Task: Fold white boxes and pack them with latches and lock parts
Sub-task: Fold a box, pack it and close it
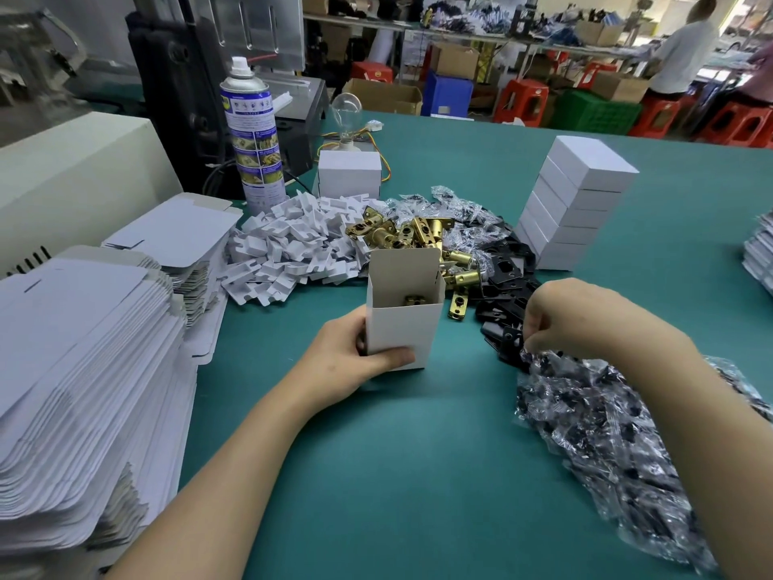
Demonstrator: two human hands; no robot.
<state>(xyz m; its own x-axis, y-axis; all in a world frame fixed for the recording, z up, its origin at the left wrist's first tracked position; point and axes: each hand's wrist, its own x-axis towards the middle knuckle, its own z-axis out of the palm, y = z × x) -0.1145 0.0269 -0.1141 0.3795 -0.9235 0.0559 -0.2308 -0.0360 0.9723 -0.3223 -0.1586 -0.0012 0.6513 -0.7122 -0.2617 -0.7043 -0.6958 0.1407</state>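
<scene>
Green table [418, 454] in a crowded workshop. Upright near its middle, white box [403, 328], top flap raised, 1 brass latch [415, 300] lying inside. Gripped low on its left side by left hand [355, 357], thumb across the front, fingers curled behind. To the right and apart from it, right hand [585, 320], knuckles up, fingers curled down, pinching the edge of clear packets [606, 420] of dark parts. Behind the box, touching heaps: loose latches [418, 232], black plates [506, 282], white card inserts [293, 244]. Further out, flat unfolded boxes [83, 370] stacked left, closed boxes [581, 203] stacked right, spray can [251, 131] at the back.
</scene>
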